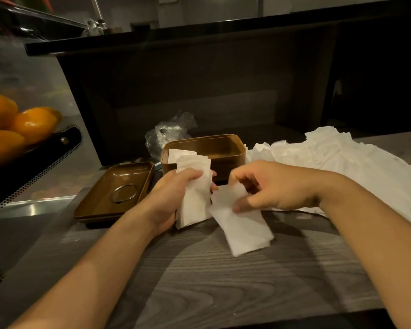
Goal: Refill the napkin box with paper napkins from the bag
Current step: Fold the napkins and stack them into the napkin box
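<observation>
At far left, glossy orange fruit (22, 124) sits in a dark perforated holder. On the grey wood-grain desk (199, 281) the brown box lid (115, 189) lies upside down, a metal ring at its centre. Just right of it, the left hand (173, 195) grasps an upright stack of folded white napkins (196, 193) in its grip, thumb across the front. Behind it stands the open brown napkin box (223, 148), rounded and rectangular, a few napkins leaning inside; crumpled clear plastic bag (169, 131) lies beyond. The right hand (271, 186), fingers curled, pinches a soft folded napkin (242, 226) drooping toward the desk. Loose napkins (342, 160) sprawl at right.
</observation>
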{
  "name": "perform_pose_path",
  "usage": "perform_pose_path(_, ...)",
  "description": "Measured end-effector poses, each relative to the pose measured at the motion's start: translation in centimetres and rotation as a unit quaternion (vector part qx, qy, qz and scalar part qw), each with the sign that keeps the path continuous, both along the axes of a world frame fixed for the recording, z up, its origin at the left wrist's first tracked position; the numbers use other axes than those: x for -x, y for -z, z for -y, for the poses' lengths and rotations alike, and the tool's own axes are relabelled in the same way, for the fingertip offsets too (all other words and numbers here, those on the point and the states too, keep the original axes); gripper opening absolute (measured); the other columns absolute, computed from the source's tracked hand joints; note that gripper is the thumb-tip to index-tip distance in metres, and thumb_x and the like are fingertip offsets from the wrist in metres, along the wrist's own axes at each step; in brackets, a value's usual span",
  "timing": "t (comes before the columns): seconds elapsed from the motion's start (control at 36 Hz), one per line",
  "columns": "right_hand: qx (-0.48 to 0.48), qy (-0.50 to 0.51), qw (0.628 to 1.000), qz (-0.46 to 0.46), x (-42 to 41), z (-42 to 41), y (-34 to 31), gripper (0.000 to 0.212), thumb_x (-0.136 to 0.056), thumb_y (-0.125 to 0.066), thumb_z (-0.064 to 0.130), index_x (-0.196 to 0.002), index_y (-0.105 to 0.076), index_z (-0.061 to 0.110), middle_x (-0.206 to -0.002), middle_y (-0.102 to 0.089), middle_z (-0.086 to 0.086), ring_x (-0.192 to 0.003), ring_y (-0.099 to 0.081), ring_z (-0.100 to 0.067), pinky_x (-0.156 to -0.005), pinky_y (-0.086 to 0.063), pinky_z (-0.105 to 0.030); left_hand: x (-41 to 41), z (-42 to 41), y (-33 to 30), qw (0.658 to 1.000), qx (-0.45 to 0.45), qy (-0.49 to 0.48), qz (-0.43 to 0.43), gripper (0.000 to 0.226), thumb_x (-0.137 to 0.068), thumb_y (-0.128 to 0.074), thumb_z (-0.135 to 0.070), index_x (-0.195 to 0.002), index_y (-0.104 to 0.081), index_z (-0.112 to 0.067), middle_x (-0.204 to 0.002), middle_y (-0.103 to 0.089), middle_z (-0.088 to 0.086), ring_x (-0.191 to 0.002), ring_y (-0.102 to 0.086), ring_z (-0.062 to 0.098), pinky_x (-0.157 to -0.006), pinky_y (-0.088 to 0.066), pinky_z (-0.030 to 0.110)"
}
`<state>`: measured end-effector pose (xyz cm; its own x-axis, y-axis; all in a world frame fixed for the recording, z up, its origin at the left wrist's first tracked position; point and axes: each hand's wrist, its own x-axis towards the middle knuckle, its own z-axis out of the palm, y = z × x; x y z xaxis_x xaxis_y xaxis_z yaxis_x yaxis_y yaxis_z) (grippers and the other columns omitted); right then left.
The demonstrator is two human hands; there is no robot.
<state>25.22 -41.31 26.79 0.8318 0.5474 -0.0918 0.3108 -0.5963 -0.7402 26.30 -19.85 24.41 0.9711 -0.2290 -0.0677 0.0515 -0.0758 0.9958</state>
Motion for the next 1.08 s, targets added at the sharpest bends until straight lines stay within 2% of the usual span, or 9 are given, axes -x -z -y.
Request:
perform_pose_path(0.19,-0.176,0.152,0.968,0.094,-1.3,-2.7,1.2,0.018,-0.080,-0.082,0.029,-0.092,-0.068,0.025,-0.093,-0.074,0.012,-0.087,-0.072,-0.007,-0.070,-0.063,-0.024,1.3,1.1,-0.8,0.995,0.054,0.081,-0.033,0.053,-0.077,-0.042,-0.071,-0.112,-0.061,-0.036,-0.101,-0.078,0.000,-0.098,-0.074,0.023,-0.086,-0.059,0.042)
perform_pose_path(0.28,-0.164,0.169,0.965,0.113,-1.5,-3.3,2.0,0.018,-0.083,-0.082,0.021,-0.093,-0.068,0.025,-0.092,-0.072,0.008,-0.087,-0.072,-0.011,-0.065,-0.061,-0.022,1.4,1.5,-0.5,0.993,0.037,0.110,-0.025,0.040,-0.081,-0.062,-0.056,-0.113,-0.062,-0.032,-0.104,-0.077,0.001,-0.099,-0.074,0.021,-0.086,-0.058,0.039)
perform_pose_path(0.33,-0.105,0.184,0.962,0.171,-1.6,-3.4,2.4,0.024,-0.084,-0.082,0.022,-0.093,-0.063,0.032,-0.094,-0.069,0.010,-0.089,-0.069,-0.011,-0.068,-0.058,-0.019,1.2,1.4,-0.1,0.991,0.018,0.126,-0.030,0.041,-0.082,-0.074,-0.024,-0.120,-0.060,-0.027,-0.106,-0.076,0.004,-0.098,-0.074,0.020,-0.084,-0.060,0.036)
perform_pose_path(0.42,-0.105,0.177,0.961,0.185,-1.5,-3.1,2.2,0.044,-0.076,-0.086,0.036,-0.107,-0.055,0.038,-0.104,-0.061,0.015,-0.093,-0.064,-0.009,-0.070,-0.055,-0.016,1.2,1.1,-0.2,0.989,0.002,0.141,-0.049,0.055,-0.084,-0.058,0.011,-0.125,-0.053,-0.024,-0.107,-0.072,0.010,-0.092,-0.075,0.021,-0.081,-0.061,0.037)
perform_pose_path(0.56,-0.146,0.075,0.975,0.148,-1.3,-2.3,1.7,0.026,-0.086,-0.079,0.031,-0.109,-0.067,0.034,-0.108,-0.064,0.016,-0.102,-0.064,-0.006,-0.085,-0.060,-0.028,1.2,0.9,-0.5,0.983,-0.019,0.179,-0.041,0.050,-0.074,-0.061,-0.002,-0.119,-0.059,-0.023,-0.102,-0.070,0.012,-0.096,-0.071,0.028,-0.094,-0.056,0.049)
perform_pose_path(0.67,-0.169,0.101,0.966,0.165,-1.4,-1.7,1.5,0.013,-0.094,-0.069,0.019,-0.105,-0.066,0.025,-0.099,-0.068,0.008,-0.093,-0.066,-0.009,-0.082,-0.061,-0.033,0.8,1.0,-0.6,0.994,-0.050,0.091,0.031,0.030,-0.092,-0.063,-0.007,-0.112,-0.065,-0.030,-0.105,-0.073,0.000,-0.095,-0.073,0.017,-0.079,-0.060,0.035)
perform_pose_path(0.78,-0.147,0.124,0.974,0.122,-2.0,-0.5,2.2,0.024,-0.091,-0.073,0.014,-0.105,-0.062,0.030,-0.103,-0.069,0.006,-0.096,-0.069,-0.013,-0.082,-0.062,-0.032,-0.1,-0.2,-0.5,0.983,-0.086,-0.056,0.150,0.026,-0.089,-0.071,-0.009,-0.100,-0.069,-0.032,-0.101,-0.069,-0.007,-0.093,-0.068,0.010,-0.063,-0.058,0.020)
perform_pose_path(0.94,-0.047,0.131,0.986,0.087,-2.4,-1.1,3.6,0.046,-0.085,-0.081,0.024,-0.115,-0.053,0.043,-0.117,-0.061,0.017,-0.101,-0.063,-0.008,-0.087,-0.059,-0.027,-0.2,0.0,0.7,0.969,-0.193,-0.013,0.154,0.046,-0.083,-0.070,-0.003,-0.114,-0.055,-0.034,-0.112,-0.060,-0.008,-0.101,-0.062,0.013,-0.076,-0.062,0.030)
perform_pose_path(1.08,-0.023,0.119,0.989,0.086,-2.0,-1.4,3.5,0.044,-0.084,-0.081,0.030,-0.116,-0.052,0.041,-0.110,-0.058,0.020,-0.097,-0.060,-0.004,-0.080,-0.053,-0.017,-0.1,0.0,1.1,0.974,-0.162,0.002,0.158,0.054,-0.079,-0.073,0.000,-0.114,-0.051,-0.035,-0.116,-0.058,-0.002,-0.103,-0.063,0.019,-0.073,-0.062,0.031)
